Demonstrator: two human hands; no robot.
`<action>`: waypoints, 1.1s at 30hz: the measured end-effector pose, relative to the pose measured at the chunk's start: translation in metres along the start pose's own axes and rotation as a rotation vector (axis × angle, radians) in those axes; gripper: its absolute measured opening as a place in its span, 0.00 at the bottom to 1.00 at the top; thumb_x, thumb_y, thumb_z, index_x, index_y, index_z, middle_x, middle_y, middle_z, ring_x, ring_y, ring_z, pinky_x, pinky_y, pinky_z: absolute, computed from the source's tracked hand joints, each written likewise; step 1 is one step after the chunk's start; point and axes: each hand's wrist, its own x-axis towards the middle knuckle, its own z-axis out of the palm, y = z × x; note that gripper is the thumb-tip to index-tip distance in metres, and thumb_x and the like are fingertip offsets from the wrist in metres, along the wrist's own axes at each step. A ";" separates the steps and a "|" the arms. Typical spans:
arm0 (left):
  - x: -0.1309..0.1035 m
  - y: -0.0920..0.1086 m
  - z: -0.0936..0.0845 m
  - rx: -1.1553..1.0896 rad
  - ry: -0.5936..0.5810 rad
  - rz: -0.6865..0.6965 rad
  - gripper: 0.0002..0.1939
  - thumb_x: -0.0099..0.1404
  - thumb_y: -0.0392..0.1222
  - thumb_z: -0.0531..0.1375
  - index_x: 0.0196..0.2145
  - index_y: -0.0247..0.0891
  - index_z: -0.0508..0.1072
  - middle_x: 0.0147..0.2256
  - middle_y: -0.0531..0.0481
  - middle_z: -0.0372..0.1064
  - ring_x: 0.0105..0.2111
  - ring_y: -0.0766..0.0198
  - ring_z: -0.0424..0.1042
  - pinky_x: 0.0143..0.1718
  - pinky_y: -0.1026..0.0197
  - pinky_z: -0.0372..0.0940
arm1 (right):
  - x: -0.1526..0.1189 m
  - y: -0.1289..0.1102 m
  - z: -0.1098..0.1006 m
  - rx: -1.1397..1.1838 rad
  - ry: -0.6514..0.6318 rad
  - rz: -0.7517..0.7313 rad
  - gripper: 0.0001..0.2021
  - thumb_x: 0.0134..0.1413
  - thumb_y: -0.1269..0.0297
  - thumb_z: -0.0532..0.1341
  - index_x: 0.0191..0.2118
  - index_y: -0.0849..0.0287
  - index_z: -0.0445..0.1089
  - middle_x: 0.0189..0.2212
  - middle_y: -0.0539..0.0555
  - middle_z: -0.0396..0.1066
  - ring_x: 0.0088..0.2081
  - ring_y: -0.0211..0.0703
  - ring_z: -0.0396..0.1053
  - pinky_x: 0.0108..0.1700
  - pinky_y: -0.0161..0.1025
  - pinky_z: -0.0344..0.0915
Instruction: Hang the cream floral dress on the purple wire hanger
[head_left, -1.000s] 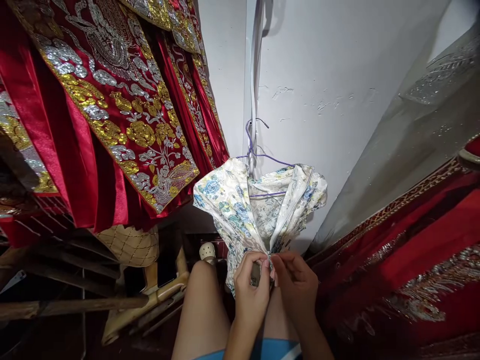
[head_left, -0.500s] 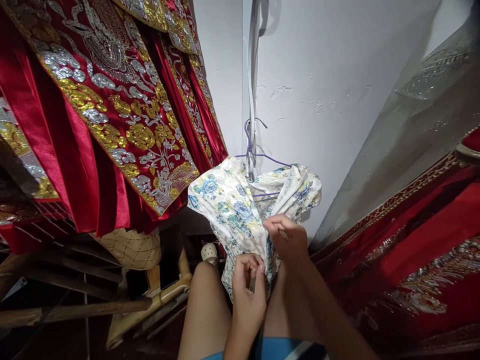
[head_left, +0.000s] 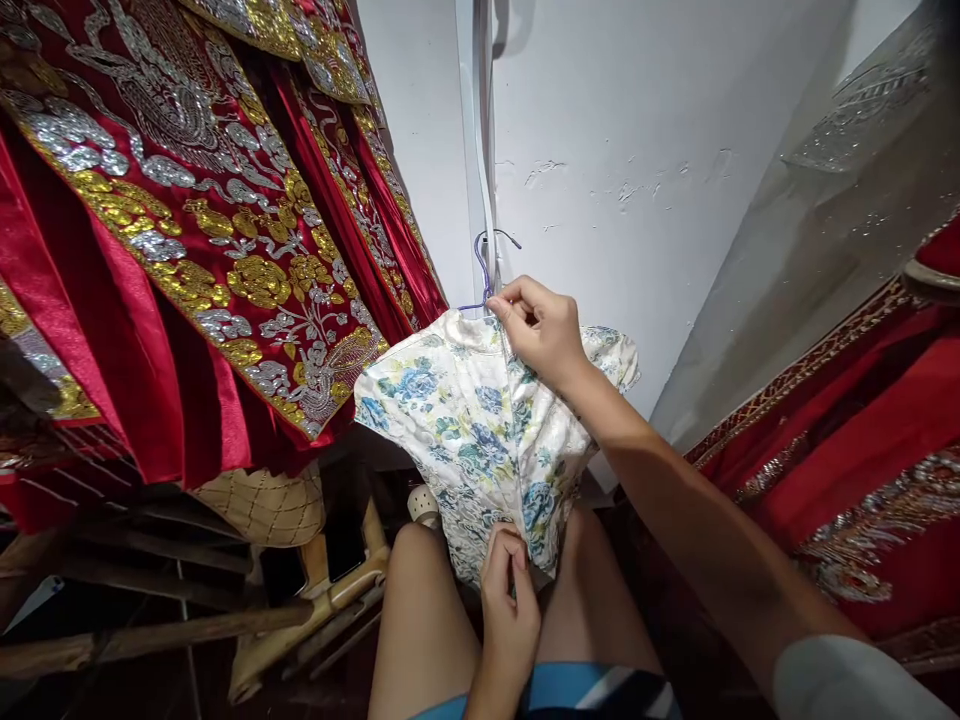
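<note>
A white short-sleeved floral dress (head_left: 480, 430) with blue and yellow flowers hangs in front of me on a purple hanger (head_left: 481, 270). Its lower end drops between my knees. A closed zipper line (head_left: 517, 440) runs straight down the middle from the collar. My right hand (head_left: 541, 330) is closed in a pinch at the zipper's top, just below the hanger's hook; the pull itself is hidden by the fingers. Lower down, my left hand (head_left: 511, 590) grips the dress fabric at the line's lower part, fingers curled.
Red satin costumes with gold and silver sequins (head_left: 259, 280) hang at the left. Below them stands a bamboo chair (head_left: 322, 610). A white wall (head_left: 622, 150) with a metal strip (head_left: 474, 110) is behind the hanger. Clear plastic sheeting (head_left: 757, 260) and red embroidered cloth (head_left: 862, 450) are at the right.
My right hand has moved up from the middle of the dress to the collar. The V-shaped opening has closed along the zipper. My left hand stays low on the fabric.
</note>
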 end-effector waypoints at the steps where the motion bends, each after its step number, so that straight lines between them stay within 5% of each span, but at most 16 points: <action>1: 0.002 0.000 -0.001 0.023 0.001 -0.037 0.14 0.76 0.41 0.48 0.30 0.40 0.59 0.29 0.52 0.55 0.30 0.63 0.58 0.33 0.63 0.57 | -0.003 -0.002 -0.002 0.009 -0.007 0.005 0.11 0.66 0.59 0.60 0.32 0.58 0.67 0.18 0.41 0.49 0.21 0.33 0.49 0.29 0.35 0.51; 5: 0.053 0.022 -0.013 0.086 0.116 -0.044 0.10 0.75 0.45 0.53 0.36 0.40 0.66 0.30 0.52 0.61 0.30 0.64 0.62 0.33 0.64 0.60 | -0.017 -0.009 -0.012 0.037 -0.053 -0.012 0.10 0.67 0.61 0.59 0.34 0.58 0.69 0.18 0.41 0.50 0.21 0.32 0.49 0.28 0.34 0.52; 8: 0.126 0.062 -0.024 0.162 0.211 0.251 0.09 0.74 0.44 0.55 0.47 0.39 0.71 0.41 0.47 0.68 0.40 0.62 0.67 0.43 0.62 0.62 | -0.023 -0.013 -0.016 0.035 -0.040 -0.063 0.09 0.66 0.63 0.60 0.34 0.59 0.71 0.18 0.42 0.55 0.20 0.31 0.52 0.27 0.34 0.52; 11: 0.192 0.099 -0.029 0.136 0.118 0.408 0.15 0.73 0.46 0.58 0.53 0.40 0.71 0.38 0.49 0.68 0.33 0.64 0.66 0.36 0.63 0.62 | -0.026 -0.013 -0.016 0.029 0.009 -0.115 0.08 0.67 0.64 0.60 0.34 0.58 0.72 0.21 0.44 0.63 0.21 0.31 0.57 0.25 0.34 0.55; 13: 0.218 0.113 -0.027 0.137 -0.048 0.396 0.12 0.71 0.47 0.60 0.47 0.39 0.75 0.33 0.51 0.68 0.30 0.65 0.65 0.32 0.64 0.61 | -0.030 -0.011 -0.013 0.003 0.071 -0.170 0.07 0.66 0.64 0.60 0.35 0.57 0.73 0.23 0.46 0.69 0.22 0.32 0.61 0.25 0.34 0.57; 15: 0.229 0.117 -0.024 0.164 -0.126 0.382 0.11 0.71 0.47 0.60 0.39 0.37 0.76 0.30 0.51 0.68 0.28 0.66 0.64 0.30 0.64 0.59 | -0.036 -0.006 -0.009 -0.040 0.130 -0.246 0.06 0.66 0.66 0.61 0.36 0.57 0.74 0.25 0.48 0.73 0.23 0.34 0.66 0.27 0.34 0.61; 18: 0.228 0.114 -0.020 0.165 -0.055 0.378 0.11 0.70 0.45 0.60 0.33 0.37 0.74 0.27 0.53 0.67 0.26 0.67 0.63 0.29 0.64 0.58 | -0.044 0.005 -0.004 -0.091 0.124 -0.376 0.06 0.65 0.68 0.61 0.36 0.57 0.75 0.26 0.50 0.77 0.25 0.36 0.69 0.29 0.36 0.65; 24: 0.223 0.113 -0.012 0.058 0.050 0.359 0.10 0.69 0.42 0.60 0.31 0.37 0.70 0.26 0.54 0.64 0.26 0.68 0.63 0.29 0.65 0.59 | -0.057 0.026 0.008 -0.155 0.014 -0.405 0.09 0.67 0.67 0.59 0.37 0.58 0.77 0.25 0.51 0.77 0.24 0.37 0.69 0.29 0.36 0.64; 27: 0.226 0.125 -0.012 0.025 0.118 0.403 0.09 0.69 0.42 0.60 0.31 0.37 0.70 0.25 0.55 0.62 0.25 0.68 0.61 0.27 0.65 0.58 | -0.077 0.033 0.015 -0.161 -0.153 -0.403 0.13 0.68 0.67 0.56 0.35 0.59 0.77 0.22 0.51 0.75 0.24 0.38 0.69 0.28 0.36 0.62; 30: 0.238 0.132 -0.032 0.094 0.207 0.480 0.07 0.70 0.40 0.60 0.32 0.37 0.72 0.27 0.54 0.65 0.28 0.68 0.64 0.30 0.65 0.58 | -0.104 0.032 0.018 -0.052 -0.306 -0.343 0.14 0.69 0.65 0.56 0.34 0.60 0.76 0.23 0.52 0.75 0.24 0.38 0.69 0.30 0.36 0.62; 33: 0.256 0.121 -0.076 0.144 0.341 0.469 0.06 0.70 0.40 0.60 0.35 0.37 0.73 0.30 0.53 0.67 0.31 0.69 0.65 0.33 0.66 0.59 | -0.122 0.018 0.016 0.098 -0.282 -0.143 0.11 0.68 0.63 0.59 0.35 0.58 0.75 0.24 0.50 0.75 0.23 0.36 0.67 0.30 0.34 0.62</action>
